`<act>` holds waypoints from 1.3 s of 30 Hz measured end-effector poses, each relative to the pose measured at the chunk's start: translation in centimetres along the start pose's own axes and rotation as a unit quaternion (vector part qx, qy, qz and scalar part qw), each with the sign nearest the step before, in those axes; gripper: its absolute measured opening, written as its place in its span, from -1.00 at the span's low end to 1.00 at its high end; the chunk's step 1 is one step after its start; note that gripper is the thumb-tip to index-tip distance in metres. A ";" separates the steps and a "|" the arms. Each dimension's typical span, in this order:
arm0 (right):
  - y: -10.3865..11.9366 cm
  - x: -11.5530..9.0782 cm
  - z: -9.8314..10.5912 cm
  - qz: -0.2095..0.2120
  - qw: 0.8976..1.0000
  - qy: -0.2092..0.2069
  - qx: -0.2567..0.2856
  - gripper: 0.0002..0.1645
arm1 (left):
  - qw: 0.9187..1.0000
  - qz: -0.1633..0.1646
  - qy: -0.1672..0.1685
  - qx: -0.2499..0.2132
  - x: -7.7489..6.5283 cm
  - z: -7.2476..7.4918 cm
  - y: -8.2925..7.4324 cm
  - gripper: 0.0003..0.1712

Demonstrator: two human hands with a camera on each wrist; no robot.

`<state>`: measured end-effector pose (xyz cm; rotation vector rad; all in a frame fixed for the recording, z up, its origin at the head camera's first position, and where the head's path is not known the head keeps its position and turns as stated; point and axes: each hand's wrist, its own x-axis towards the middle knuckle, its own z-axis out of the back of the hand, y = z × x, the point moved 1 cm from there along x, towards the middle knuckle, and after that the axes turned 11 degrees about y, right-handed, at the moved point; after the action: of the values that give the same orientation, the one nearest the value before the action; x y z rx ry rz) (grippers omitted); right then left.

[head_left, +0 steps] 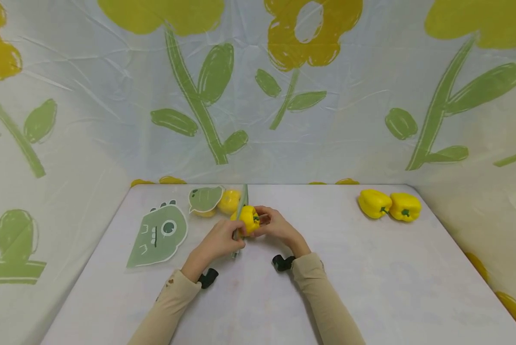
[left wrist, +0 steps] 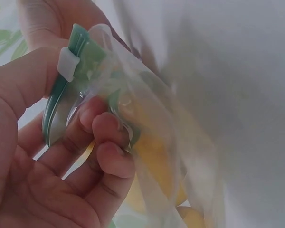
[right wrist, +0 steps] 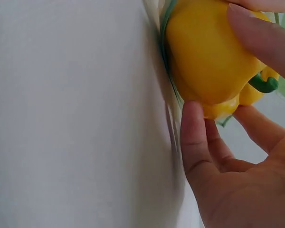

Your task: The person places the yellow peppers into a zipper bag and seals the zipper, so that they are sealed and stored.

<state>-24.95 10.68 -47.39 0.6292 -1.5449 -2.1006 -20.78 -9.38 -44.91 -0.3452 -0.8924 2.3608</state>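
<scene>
A clear zip bag (left wrist: 194, 137) with a green zip edge stands on its side, and its mouth faces right. My left hand (head_left: 219, 239) pinches the bag near this edge, with the white slider (left wrist: 68, 64) close to the thumb. At the mouth, my right hand (head_left: 277, 224) holds a yellow bell pepper (head_left: 250, 219) by its sides, its green stem pointing out to the right. The pepper's far end lies against the green zip edge in the right wrist view. Through the plastic shows another yellow pepper (head_left: 230, 201), partly covered by a green bird-like print (head_left: 205, 198).
Two more yellow bell peppers (head_left: 374, 203) lie together at the table's back right. Left of the bag lies a flat piece with a green one-eyed monster print (head_left: 159, 235). A flower-printed cloth (head_left: 344, 120) hangs behind the white table (head_left: 370, 287).
</scene>
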 end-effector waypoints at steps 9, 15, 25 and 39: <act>-0.1 -0.1 0.4 0.006 1.000 0.029 0.008 -0.16 | 1.000 0.016 0.000 0.001 0.1 0.2 -0.3 -0.82; 0.1 -0.4 0.6 0.016 1.000 0.012 0.024 -0.29 | 1.000 0.017 -0.001 0.007 0.1 0.1 -0.3 -0.81; 0.2 0.6 -1.5 0.024 0.999 -0.040 -0.028 -0.30 | 1.000 -0.008 -0.015 0.016 0.0 0.2 -0.2 -0.80; 0.2 0.3 -1.1 0.030 0.998 0.046 0.024 -0.22 | 1.000 -0.005 -0.024 0.019 0.1 0.2 -0.4 -0.80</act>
<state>-24.53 9.62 -47.54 0.6793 -1.5465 -1.9682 -20.77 -9.21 -44.45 -0.2704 -0.8671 2.3833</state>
